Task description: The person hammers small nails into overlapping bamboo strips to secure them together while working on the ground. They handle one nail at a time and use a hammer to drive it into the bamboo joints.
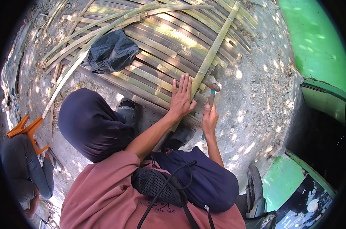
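Note:
My left hand (182, 96) lies with outstretched fingers on the near right edge of a panel of split bamboo slats (161, 63). Under its palm and thumb side runs a long bamboo strip (213, 53), laid crosswise over the slat ends. My right hand (210, 119) is wrapped round the handle of a hammer (214, 87), just right of that strip. The hammer has a brownish metal head and a teal part on its handle; its head is raised near the panel's edge. Whether a nail is there cannot be made out.
A crumpled black plastic bag (112, 51) rests on the slats beside loose bent bamboo strips (72, 70). At left, another person's grey-clad leg (28, 164) is near an orange plastic frame (32, 131). Green panels (314, 38) and a black wheel (253, 187) stand at right.

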`<action>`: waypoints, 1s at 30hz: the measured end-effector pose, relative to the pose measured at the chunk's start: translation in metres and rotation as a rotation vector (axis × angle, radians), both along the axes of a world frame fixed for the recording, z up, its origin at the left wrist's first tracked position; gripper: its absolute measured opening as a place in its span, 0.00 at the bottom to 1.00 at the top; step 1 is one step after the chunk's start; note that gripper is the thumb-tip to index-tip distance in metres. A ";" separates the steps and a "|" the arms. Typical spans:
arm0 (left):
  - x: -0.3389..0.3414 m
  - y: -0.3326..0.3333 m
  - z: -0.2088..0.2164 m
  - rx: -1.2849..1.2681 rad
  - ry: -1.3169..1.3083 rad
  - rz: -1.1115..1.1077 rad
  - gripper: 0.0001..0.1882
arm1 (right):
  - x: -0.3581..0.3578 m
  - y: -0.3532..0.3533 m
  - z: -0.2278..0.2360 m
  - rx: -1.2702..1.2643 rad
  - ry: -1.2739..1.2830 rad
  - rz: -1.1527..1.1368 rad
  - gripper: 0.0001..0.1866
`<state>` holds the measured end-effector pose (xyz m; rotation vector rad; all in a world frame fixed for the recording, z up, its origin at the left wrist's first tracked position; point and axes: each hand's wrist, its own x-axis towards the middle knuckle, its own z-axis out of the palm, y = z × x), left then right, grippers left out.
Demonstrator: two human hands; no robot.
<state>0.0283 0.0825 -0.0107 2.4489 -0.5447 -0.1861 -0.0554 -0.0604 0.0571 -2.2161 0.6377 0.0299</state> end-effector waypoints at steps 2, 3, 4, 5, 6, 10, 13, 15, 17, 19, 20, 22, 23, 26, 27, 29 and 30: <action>-0.001 0.002 -0.002 0.009 0.005 0.003 0.59 | 0.013 0.002 0.015 0.002 -0.079 -0.025 0.15; -0.001 0.003 -0.003 0.013 0.006 0.002 0.59 | 0.018 0.003 0.022 0.001 -0.121 -0.039 0.14; -0.001 0.002 -0.002 0.008 0.005 0.005 0.59 | 0.021 0.003 0.028 -0.013 -0.149 -0.042 0.14; -0.002 0.001 -0.002 0.004 0.005 0.009 0.59 | 0.024 0.006 0.033 -0.027 -0.177 -0.044 0.14; 0.000 0.001 -0.002 0.001 0.001 0.013 0.59 | 0.026 0.007 0.034 -0.039 -0.210 -0.045 0.13; -0.001 -0.005 0.000 -0.039 0.013 0.000 0.58 | 0.003 0.000 -0.009 -0.241 -0.073 0.164 0.11; 0.002 -0.004 0.001 -0.008 0.023 -0.008 0.58 | 0.008 0.008 -0.011 -0.169 -0.125 0.133 0.10; 0.001 -0.002 0.000 0.005 0.024 -0.012 0.58 | 0.014 0.017 0.008 -0.128 -0.301 0.089 0.09; 0.001 -0.001 -0.001 0.012 0.023 -0.006 0.59 | 0.014 0.014 0.015 -0.103 -0.328 0.089 0.10; 0.001 -0.005 -0.001 0.011 0.012 -0.012 0.59 | 0.012 0.008 0.013 -0.121 -0.257 0.111 0.10; 0.001 -0.007 -0.001 0.012 0.004 -0.016 0.59 | 0.013 0.003 0.005 -0.144 -0.172 0.136 0.11; 0.004 -0.010 -0.001 0.012 -0.006 -0.026 0.59 | 0.012 -0.005 -0.010 -0.142 -0.064 0.145 0.11; 0.001 -0.012 0.001 0.011 0.000 -0.034 0.59 | 0.005 -0.010 -0.013 -0.118 -0.035 0.128 0.11; 0.002 -0.009 0.000 0.060 0.007 -0.035 0.59 | -0.003 -0.020 -0.010 0.025 -0.050 0.021 0.14; 0.003 -0.011 0.000 0.075 0.007 -0.041 0.59 | 0.001 -0.025 -0.002 0.064 -0.060 -0.032 0.15; 0.003 -0.013 0.000 0.066 0.017 -0.038 0.60 | 0.003 -0.036 -0.002 0.150 -0.131 -0.126 0.16; 0.003 -0.014 -0.002 0.047 0.014 -0.043 0.60 | 0.002 -0.044 -0.002 0.198 -0.104 -0.159 0.16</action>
